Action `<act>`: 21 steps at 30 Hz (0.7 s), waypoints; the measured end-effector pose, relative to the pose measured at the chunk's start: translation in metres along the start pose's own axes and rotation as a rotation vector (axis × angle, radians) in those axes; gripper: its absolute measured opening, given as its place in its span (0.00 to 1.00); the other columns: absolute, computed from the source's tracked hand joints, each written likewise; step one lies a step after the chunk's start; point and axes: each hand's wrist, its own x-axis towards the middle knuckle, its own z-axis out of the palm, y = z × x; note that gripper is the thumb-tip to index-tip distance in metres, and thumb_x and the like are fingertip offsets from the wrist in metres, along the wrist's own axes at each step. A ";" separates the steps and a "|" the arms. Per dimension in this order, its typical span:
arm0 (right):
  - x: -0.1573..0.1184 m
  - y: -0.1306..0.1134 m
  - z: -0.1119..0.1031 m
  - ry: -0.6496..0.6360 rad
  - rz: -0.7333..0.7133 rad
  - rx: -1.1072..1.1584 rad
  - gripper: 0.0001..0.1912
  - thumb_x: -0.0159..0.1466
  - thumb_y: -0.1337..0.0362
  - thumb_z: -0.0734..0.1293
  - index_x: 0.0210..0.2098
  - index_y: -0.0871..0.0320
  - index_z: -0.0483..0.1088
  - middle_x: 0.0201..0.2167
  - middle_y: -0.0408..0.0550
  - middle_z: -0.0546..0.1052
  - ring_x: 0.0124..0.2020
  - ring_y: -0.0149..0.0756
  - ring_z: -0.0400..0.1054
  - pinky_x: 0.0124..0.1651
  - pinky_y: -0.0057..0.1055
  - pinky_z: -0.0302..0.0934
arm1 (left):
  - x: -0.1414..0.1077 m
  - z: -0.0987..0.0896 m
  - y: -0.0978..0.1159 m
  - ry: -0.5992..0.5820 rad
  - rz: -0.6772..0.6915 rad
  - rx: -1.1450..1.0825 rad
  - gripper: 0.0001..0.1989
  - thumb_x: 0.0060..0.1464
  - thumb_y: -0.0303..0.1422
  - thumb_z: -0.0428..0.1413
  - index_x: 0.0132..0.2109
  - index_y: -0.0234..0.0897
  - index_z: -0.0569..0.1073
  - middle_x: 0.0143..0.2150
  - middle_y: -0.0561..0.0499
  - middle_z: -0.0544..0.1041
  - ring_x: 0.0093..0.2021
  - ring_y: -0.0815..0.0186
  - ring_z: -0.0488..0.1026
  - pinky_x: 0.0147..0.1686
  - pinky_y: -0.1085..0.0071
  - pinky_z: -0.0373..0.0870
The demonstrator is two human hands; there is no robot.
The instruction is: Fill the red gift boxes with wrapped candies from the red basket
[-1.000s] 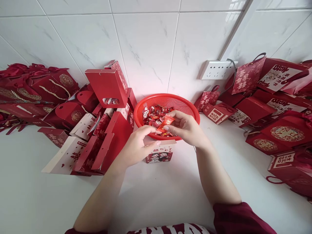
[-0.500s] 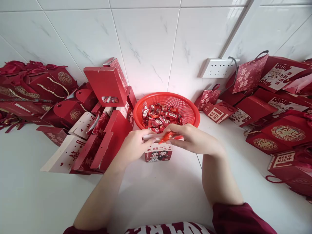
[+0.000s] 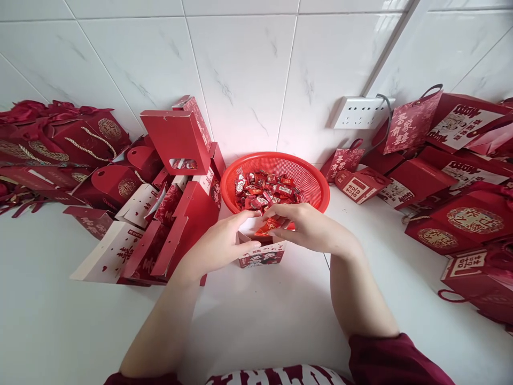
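A small white-and-red paper candy box [image 3: 261, 259] with a cartoon couple on its front stands on the counter, its top open. My left hand [image 3: 218, 243] grips the box's left side, thumb along the front top edge and fingers at the back. Over the opening, my right hand [image 3: 310, 227] holds an orange-red wrapped candy [image 3: 267, 226] between thumb and fingers. Just behind the box sits a red plastic basket [image 3: 316, 184] with many wrapped candies [image 3: 260, 187] in it. The inside of the box is mostly hidden by my hands.
Red and white gift boxes [image 3: 176, 240] crowd the counter left of my left arm, with roped red boxes [image 3: 92, 133] farther left. More red gift boxes [image 3: 465, 214] are piled on the right. A white power strip [image 3: 358, 112] is on the tiled wall.
The top of the box has been spread wider, its front flap now folded toward me. My right hand has lowered the candy slightly into the opening.
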 end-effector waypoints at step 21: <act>0.001 0.009 0.005 -0.147 -0.013 -0.034 0.22 0.73 0.54 0.55 0.31 0.56 0.72 0.25 0.44 0.71 0.26 0.33 0.62 0.32 0.32 0.57 | -0.007 0.010 0.001 -0.051 0.031 0.221 0.16 0.63 0.33 0.47 0.51 0.45 0.76 0.44 0.48 0.81 0.42 0.55 0.78 0.37 0.68 0.68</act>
